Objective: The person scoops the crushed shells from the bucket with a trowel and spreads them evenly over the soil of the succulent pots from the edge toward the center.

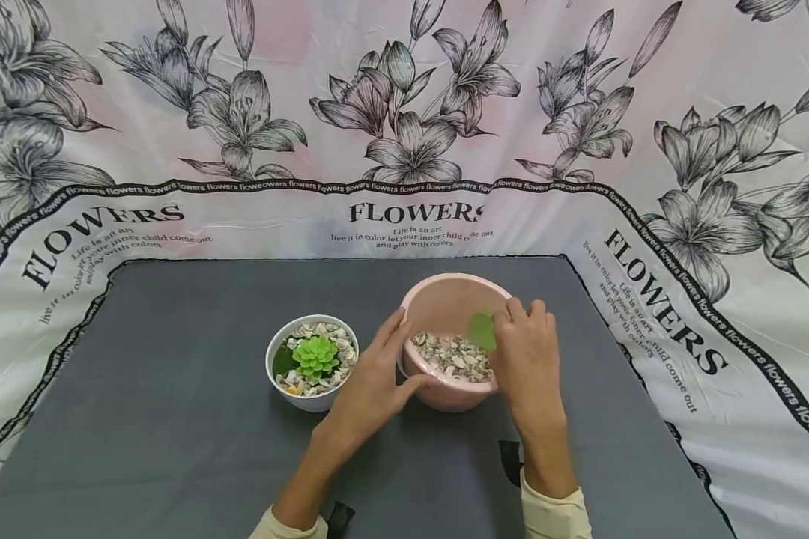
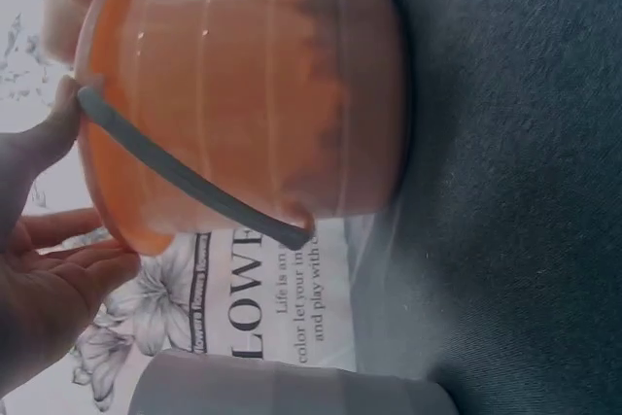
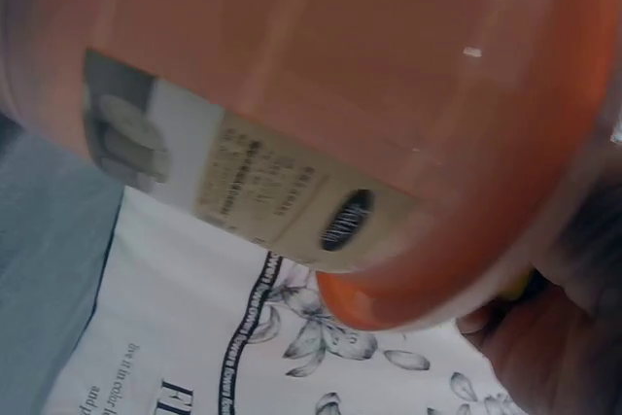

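Note:
A pink bucket [image 1: 455, 400] with a grey handle [image 2: 185, 174] stands upright on the table. Small pale stones [image 1: 453, 358] lie inside it. My left hand [image 1: 372, 374] holds the bucket's left side at the rim, thumb toward the front and fingers farther back. At the right rim, my right hand [image 1: 527, 352] grips a small green piece with a flat, rounded end [image 1: 482, 331] that hangs over the stones. Its gripped part is hidden by the fingers, so I cannot tell its kind. A label [image 3: 262, 177] shows on the bucket in the right wrist view.
Left of the bucket, close by my left hand, stands a white pot [image 1: 310, 402] holding a green succulent [image 1: 317, 356] among pebbles. Dark grey cloth [image 1: 189, 419] covers the table. A flower-printed sheet [image 1: 411, 224] rises along the back and sides.

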Tool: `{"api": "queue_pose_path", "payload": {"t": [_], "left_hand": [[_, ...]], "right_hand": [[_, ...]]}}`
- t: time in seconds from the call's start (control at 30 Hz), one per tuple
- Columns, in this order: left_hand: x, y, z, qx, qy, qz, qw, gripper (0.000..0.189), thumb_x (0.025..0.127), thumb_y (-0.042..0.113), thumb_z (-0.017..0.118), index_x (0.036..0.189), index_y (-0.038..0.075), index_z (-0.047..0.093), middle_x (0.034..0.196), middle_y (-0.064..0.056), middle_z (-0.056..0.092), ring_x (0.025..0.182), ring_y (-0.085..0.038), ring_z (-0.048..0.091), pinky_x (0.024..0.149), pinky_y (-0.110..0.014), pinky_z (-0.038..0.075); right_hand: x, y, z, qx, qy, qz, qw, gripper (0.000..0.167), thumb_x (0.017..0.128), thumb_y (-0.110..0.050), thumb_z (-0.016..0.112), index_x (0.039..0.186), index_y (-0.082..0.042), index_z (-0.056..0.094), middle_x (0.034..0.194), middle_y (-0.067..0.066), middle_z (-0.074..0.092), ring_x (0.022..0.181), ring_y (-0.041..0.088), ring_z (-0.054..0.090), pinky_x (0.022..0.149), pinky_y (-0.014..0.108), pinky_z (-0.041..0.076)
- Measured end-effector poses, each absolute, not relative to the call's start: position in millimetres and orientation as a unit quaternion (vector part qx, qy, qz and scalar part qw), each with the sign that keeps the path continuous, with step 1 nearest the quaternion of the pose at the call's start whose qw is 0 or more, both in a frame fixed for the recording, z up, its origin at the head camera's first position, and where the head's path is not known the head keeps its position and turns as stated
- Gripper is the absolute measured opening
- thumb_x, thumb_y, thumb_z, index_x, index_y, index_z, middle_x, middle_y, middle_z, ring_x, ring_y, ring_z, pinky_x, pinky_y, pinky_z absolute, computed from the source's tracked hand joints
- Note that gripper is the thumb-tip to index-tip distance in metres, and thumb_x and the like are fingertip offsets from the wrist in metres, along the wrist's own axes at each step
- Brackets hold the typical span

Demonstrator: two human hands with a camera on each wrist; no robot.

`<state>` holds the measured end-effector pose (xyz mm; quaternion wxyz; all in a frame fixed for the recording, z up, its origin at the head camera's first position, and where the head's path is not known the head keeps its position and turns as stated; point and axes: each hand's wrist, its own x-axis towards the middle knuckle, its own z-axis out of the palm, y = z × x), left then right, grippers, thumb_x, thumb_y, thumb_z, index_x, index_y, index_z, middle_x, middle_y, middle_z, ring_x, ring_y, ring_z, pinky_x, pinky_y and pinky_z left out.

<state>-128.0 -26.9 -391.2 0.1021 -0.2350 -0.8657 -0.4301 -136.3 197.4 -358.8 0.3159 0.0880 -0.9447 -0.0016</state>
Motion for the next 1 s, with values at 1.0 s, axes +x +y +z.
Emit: {"api": "queue_pose_path", "payload": {"t": [1.0], "left_hand": [[-128.8, -21.4, -393.6, -0.184, -0.864, -0.455, 0.111, 0.063, 0.072, 0.021, 0.096, 0.126, 0.001, 0.069, 0.152, -0.013, 0.058, 0.148, -0.03, 0.052, 0.114, -0.043, 0.052]], "right_hand": [[-162.0, 184.7, -352.3, -0.042, -0.957, 0.246, 0.15, 0.039, 0.079, 0.004, 0.055, 0.049, -0.015, 0.04, 0.051, -0.005, 0.031, 0.054, 0.017, 0.029, 0.058, 0.032, 0.029]]}}
